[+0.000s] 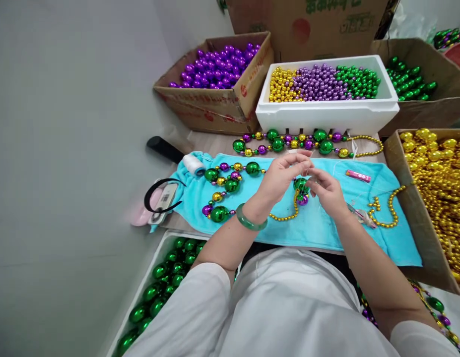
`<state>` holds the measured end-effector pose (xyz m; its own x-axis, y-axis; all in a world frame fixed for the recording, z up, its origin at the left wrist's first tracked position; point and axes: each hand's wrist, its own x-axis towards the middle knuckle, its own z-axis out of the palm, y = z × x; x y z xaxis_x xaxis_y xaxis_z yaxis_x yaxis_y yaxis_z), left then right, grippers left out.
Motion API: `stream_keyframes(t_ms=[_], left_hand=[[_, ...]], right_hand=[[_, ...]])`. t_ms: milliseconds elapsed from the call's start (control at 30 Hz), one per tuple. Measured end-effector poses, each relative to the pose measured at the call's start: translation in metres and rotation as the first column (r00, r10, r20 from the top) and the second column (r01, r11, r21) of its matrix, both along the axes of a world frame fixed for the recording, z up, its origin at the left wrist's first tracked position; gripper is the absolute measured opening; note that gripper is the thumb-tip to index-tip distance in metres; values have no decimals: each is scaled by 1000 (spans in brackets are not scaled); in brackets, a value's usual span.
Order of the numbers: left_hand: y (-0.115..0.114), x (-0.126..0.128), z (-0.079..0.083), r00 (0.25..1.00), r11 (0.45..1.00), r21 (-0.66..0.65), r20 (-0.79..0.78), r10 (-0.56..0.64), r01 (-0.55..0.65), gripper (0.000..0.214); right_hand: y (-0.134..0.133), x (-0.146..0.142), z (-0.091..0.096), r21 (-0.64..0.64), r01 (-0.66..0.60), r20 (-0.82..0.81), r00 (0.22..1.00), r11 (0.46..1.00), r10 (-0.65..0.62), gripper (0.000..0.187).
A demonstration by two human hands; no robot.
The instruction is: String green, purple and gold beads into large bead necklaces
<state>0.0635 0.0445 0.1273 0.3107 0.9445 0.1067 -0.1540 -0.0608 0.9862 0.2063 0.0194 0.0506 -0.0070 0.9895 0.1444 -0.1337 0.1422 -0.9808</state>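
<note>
**Bead-stringing station — items in view**

- Left hand (280, 176): fingers pinched together at the tips, wrist w/ green bangle (251, 220). Seems to grip a thin thread; thread itself too fine to confirm.
- Right hand (328, 191): fingers curled in, tips meeting the left hand's, just beside a green bead (300, 185) and purple bead (302, 200) at the end of the bead strand (230, 186). Exact grip unclear.
- Bead strand: green, purple, gold balls, lying in a loop on the teal towel (386, 218), left of both hands; thin gold section runs under the hands.
- Gold bead chain (386, 210): small beads, curled on towel, right of hands.
- Pink tube (358, 175): flat on towel, right side.
- White thread spool (194, 164): at towel's left end.
- Finished strand (307, 142): mixed colours, stretched across bench between towel and white foam box (326, 116).
- Foam box: gold, purple, green small beads in three patches.
- Cardboard box, purple balls (222, 67) — back left.
- Cardboard box, green balls (410, 79) — back right.
- Cardboard box, gold balls (438, 183) — right, touching towel edge.
- Tray of lg green balls (166, 282): lower left, near person's left elbow.
</note>
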Motion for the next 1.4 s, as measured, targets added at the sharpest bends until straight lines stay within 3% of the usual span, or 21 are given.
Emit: stream_keyframes(t_ms=[133,233,367,500,767,967,1100,1267,1400], left_hand=[[0,-4,15,1000,999,49,-11,-4,4,9],[2,-8,24,999,997,78,-26,26,-23,10],[7,-13,33,996,995,77,-53,75,-71,10],[11,-14,32,997,997,49,-28,67,-65,10],[12,-11,31,999,996,92,40,18,-22,12],[11,-16,35,998,996,70,25,51,-53,12],[12,-23,24,991,995,-18,82,101,-100,19],[8,-36,7,989,976,-169,87,-124,137,28],[6,-46,20,985,964,-207,82,-153,167,21]], right_hand=[[3,-9,11,19,-19,114,993,1000,17,14],[0,-12,15,-23,-49,118,992,999,51,16],[-4,-11,13,-123,1,64,998,992,7,18],[-2,-10,19,-167,48,-27,998,985,-54,21],[5,-28,43,-118,74,46,997,990,-69,24],[2,-44,48,-157,7,70,998,988,4,20],[4,-43,57,-108,-4,53,999,994,9,15],[11,-35,80,12,29,85,996,1000,-30,9],[16,-38,111,52,40,132,990,998,-47,3]])
